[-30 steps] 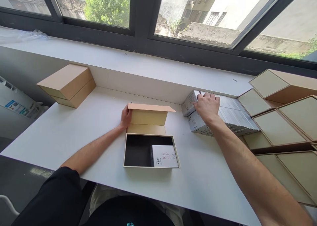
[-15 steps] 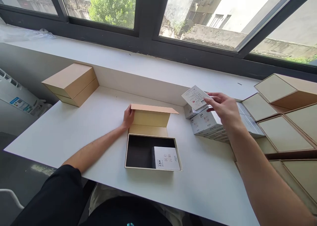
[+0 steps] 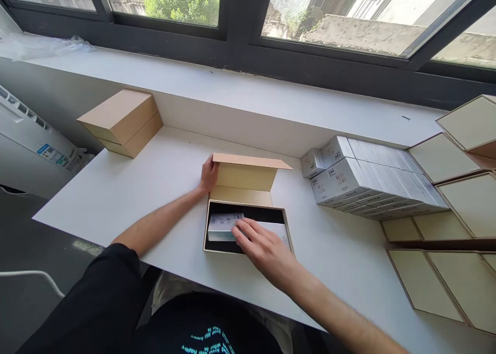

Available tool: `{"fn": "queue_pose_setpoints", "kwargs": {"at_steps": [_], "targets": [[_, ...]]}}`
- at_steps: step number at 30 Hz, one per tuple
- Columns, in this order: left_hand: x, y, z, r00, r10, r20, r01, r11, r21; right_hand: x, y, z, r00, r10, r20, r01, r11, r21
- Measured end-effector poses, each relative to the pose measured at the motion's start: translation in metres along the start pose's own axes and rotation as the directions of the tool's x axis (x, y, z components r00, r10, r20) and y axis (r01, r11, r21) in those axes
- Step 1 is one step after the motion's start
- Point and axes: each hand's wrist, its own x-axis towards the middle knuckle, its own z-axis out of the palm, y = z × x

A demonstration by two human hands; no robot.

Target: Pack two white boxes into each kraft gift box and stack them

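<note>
A tan gift box with a black inside [image 3: 205, 235] stands on the white table, its lid [image 3: 248, 175] raised. My left hand [image 3: 210, 173] grips the lid's left edge. Inside the left part of the gift box is a small white box [image 3: 222, 227], tilted, with my right hand [image 3: 263, 248] closed on its right end. A second small white box [image 3: 279, 231] lies in the right part, partly covered by my right hand. The fingertips and the far end of the held box are partly hidden.
Several rows of white boxes [image 3: 372, 178] are stacked at the right, against the ledge. Beyond them rise stacked tan boxes [image 3: 457, 209]. Two stacked tan boxes [image 3: 124, 121] stand at the table's back left corner. A window [image 3: 186, 5] lies behind the ledge [image 3: 248, 93].
My right hand has carried a white box from the stack at the right down into the gift box's left part. My left hand stays on the lid. The view has shifted slightly.
</note>
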Motion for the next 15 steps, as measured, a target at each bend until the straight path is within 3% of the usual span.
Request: {"fn": "queue_pose_setpoints", "kwargs": {"at_steps": [4,8,12,15], "targets": [[0.0,0.003,0.0,1.0,-0.02,0.005,0.02,1.0,-0.002,0.0,0.004,0.007,0.994,-0.022,0.103,0.006,0.988,0.156],[0.0,0.003,0.0,1.0,-0.025,0.001,0.025,1.0,-0.005,0.016,0.014,0.012,0.985,0.091,0.148,-0.116,0.979,0.168],[0.001,0.002,0.0,1.0,-0.021,-0.003,0.021,1.0,0.003,0.035,0.012,0.015,0.905,0.138,0.403,-0.174,0.983,0.054],[0.001,0.0,0.0,1.0,-0.017,-0.013,0.018,1.0,0.025,0.042,0.005,0.018,0.873,0.119,0.472,-0.171,0.983,0.069]]}}
